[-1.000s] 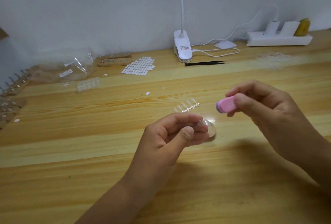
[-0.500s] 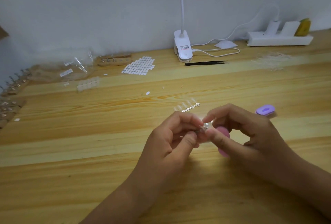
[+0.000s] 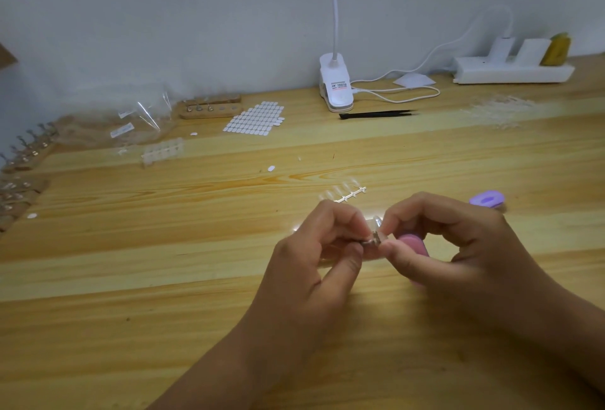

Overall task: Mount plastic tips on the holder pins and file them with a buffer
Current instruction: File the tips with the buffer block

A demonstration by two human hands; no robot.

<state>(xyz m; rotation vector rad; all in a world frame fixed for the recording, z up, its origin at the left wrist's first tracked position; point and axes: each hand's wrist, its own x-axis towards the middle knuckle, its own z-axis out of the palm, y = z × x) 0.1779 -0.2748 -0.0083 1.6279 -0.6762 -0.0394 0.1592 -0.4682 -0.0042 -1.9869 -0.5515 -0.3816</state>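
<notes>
Centrally, left hand (image 3: 311, 262) fingers (image 3: 345, 224) clamp the holder pin (image 3: 371, 242); right hand (image 3: 465, 246) fingers (image 3: 397, 217) pinch its plastic tip (image 3: 376, 223); lamp clip (image 3: 337, 85) label illegible.

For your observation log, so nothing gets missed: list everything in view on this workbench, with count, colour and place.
clip lamp: one, white, back centre
power strip: one, white, back right
tweezers: one, black, beside lamp
sticker sheet: one, white, left of lamp
holder blocks: several, wood, back left
tip strip: one, clear, beyond hands
cap: one, purple, right of hands
holder pin: one, metallic, between both hands
buffer: one, pink, in right hand
left hand: one, centre, grip on holder pin
right hand: one, centre, grip on buffer
</notes>
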